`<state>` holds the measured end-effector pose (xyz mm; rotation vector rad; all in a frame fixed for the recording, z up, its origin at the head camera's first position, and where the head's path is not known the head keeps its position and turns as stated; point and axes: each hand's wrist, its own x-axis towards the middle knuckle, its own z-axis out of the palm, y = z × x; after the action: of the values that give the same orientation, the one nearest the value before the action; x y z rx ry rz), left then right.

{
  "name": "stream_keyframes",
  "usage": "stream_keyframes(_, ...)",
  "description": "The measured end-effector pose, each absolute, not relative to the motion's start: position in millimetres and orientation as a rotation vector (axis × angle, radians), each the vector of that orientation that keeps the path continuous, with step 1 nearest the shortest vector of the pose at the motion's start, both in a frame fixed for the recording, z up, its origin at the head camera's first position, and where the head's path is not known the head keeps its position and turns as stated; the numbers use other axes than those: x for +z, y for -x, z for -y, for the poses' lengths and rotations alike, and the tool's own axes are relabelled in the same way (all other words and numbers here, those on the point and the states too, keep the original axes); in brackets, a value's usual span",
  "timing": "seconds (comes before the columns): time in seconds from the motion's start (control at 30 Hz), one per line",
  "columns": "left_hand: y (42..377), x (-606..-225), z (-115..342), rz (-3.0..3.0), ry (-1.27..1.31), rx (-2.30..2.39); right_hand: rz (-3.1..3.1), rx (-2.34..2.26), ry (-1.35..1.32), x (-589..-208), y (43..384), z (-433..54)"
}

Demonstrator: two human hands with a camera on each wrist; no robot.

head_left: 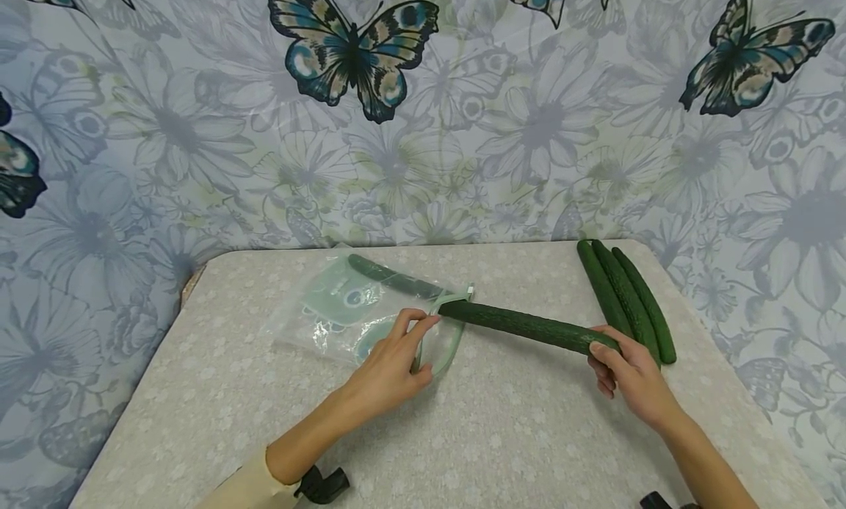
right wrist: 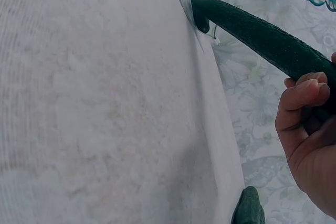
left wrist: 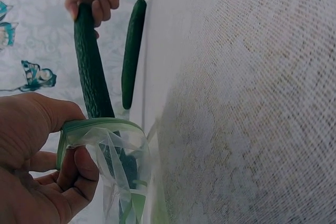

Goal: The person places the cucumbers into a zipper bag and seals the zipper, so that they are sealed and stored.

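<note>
My right hand (head_left: 631, 373) grips a long cucumber (head_left: 522, 327) by its near right end. The cucumber slopes slightly down to the right, its other end at the mouth of a clear plastic zip bag (head_left: 317, 340) with green patterns. With thumb and fingers, my left hand (head_left: 390, 366) pinches the bag's green-edged opening (left wrist: 105, 123), which stands apart in a loop. Another cucumber (head_left: 396, 278) lies inside the bag, seen through the plastic. In the right wrist view the held cucumber (right wrist: 268, 35) overlaps the bagged one (right wrist: 197, 9).
Three cucumbers (head_left: 624, 296) lie side by side at the table's back right, just behind my right hand. The table (head_left: 515, 435) has a pale floral cover, and its back edge meets a wall hanging (head_left: 463, 142) printed with butterflies and flowers.
</note>
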<state>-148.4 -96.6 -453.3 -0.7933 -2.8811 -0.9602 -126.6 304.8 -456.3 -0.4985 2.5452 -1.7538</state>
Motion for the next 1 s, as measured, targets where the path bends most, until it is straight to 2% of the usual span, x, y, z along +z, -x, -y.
stream_keyframes(1.0,149,-451,95,2.870,0.794,-0.978,-2.352,-1.794,0.620,-472,156,-265)
